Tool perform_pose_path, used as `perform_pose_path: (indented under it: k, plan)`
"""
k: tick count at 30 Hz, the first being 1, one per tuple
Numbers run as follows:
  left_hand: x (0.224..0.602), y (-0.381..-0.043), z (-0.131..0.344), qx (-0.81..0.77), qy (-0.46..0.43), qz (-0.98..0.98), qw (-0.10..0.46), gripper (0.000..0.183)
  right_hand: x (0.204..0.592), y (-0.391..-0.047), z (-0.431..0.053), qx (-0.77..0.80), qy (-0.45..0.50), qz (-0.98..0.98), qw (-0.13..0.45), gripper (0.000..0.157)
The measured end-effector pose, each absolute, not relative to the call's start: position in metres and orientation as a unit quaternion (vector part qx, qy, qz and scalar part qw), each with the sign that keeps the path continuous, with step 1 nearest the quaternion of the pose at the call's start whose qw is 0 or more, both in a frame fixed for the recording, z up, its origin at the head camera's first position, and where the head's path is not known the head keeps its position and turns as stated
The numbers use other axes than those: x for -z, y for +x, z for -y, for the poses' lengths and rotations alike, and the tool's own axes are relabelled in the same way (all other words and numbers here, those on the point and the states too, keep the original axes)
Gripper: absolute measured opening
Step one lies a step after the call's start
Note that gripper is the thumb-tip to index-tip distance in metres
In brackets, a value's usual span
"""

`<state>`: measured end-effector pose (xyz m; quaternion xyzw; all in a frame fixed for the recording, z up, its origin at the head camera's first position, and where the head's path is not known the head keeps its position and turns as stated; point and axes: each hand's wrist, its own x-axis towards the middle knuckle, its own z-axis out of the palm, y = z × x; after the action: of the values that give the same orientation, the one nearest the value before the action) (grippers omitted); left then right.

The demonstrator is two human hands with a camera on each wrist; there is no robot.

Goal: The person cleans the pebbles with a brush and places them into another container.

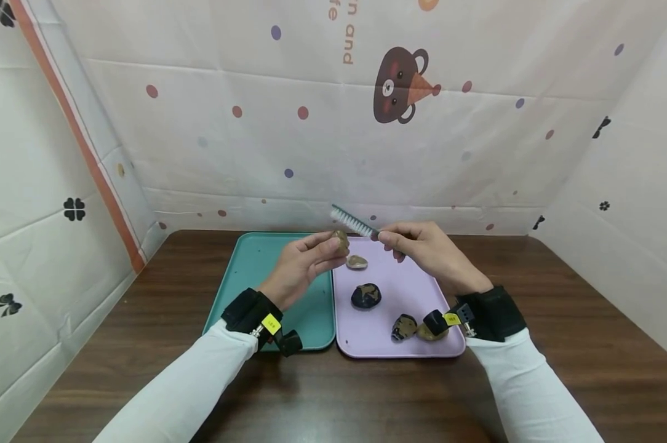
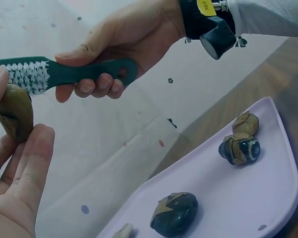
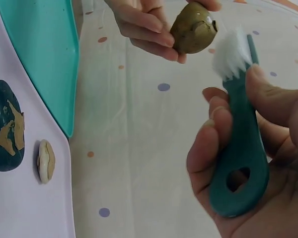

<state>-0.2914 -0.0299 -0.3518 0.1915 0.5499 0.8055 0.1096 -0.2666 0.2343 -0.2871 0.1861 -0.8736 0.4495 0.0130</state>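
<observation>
My left hand (image 1: 306,264) pinches a brownish-olive stone (image 3: 194,29) between thumb and fingertips, raised above the trays. My right hand (image 1: 424,249) grips the dark green handle of a brush (image 2: 84,74), its white bristles (image 3: 232,53) close beside the stone. In the left wrist view the bristles overlap the stone's upper edge. On the lilac tray (image 1: 408,271) below lie a small pale stone (image 1: 357,262), a dark stone with tan patches (image 1: 366,296), another dark patched stone (image 1: 404,328) and a tan stone (image 1: 430,333), partly hidden by the right wrist camera.
A teal tray (image 1: 306,332) adjoins the lilac one on its left, under my left hand. Both lie on a dark wooden table (image 1: 162,344). A printed white curtain (image 1: 245,147) stands behind and at both sides. A small dark crumb (image 2: 261,227) lies on the lilac tray.
</observation>
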Motion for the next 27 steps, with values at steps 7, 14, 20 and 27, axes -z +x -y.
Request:
perform_pose_path:
  k: [7, 14, 20, 27]
  plan:
    - [0.346, -0.29, 0.031, -0.812, 0.18, -0.548, 0.084, 0.036, 0.286, -0.267, -0.232, -0.423, 0.204, 0.883, 0.028, 0.031]
    - [0.344, -0.292, 0.033, -0.823, 0.162, -0.538, 0.081, 0.038, 0.287, -0.27, -0.239, -0.385, 0.215, 0.896, 0.04, 0.028]
    - [0.342, -0.291, 0.032, -0.82, 0.167, -0.541, 0.08, 0.037, 0.284, -0.268, -0.237, -0.397, 0.235, 0.886, 0.053, 0.029]
    - [0.339, -0.291, 0.036, -0.828, 0.175, -0.527, 0.074, 0.04, 0.286, -0.268, -0.24, -0.402, 0.232, 0.884, 0.051, 0.026]
